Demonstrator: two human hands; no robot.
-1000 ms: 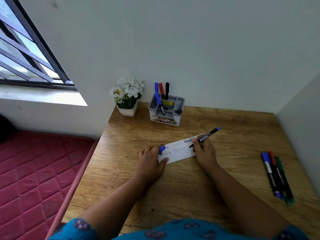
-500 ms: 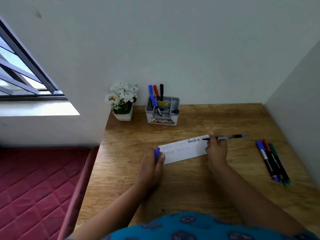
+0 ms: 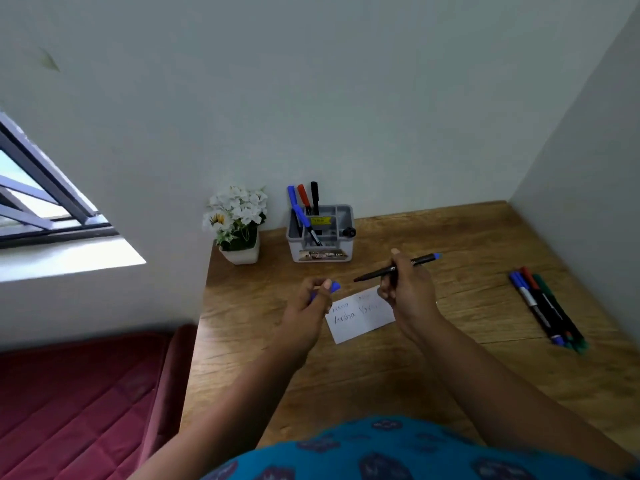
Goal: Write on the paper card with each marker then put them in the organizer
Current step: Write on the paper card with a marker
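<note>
Above the wooden desk, the right hand is pinching an uncapped black marker near its middle, its tip pointing left toward the other hand and its blue end pointing right. The left hand is curling its fingers round a blue cap, whose end is sticking out past the fingertips. Below and between both hands, the paper card is lying flat on the desk, showing handwritten lines. Farther back, the grey organizer is standing by the wall, holding 4 markers, beside a white pot of flowers. Well off to the right, a cluster of loose markers is lying on the desk.
</note>
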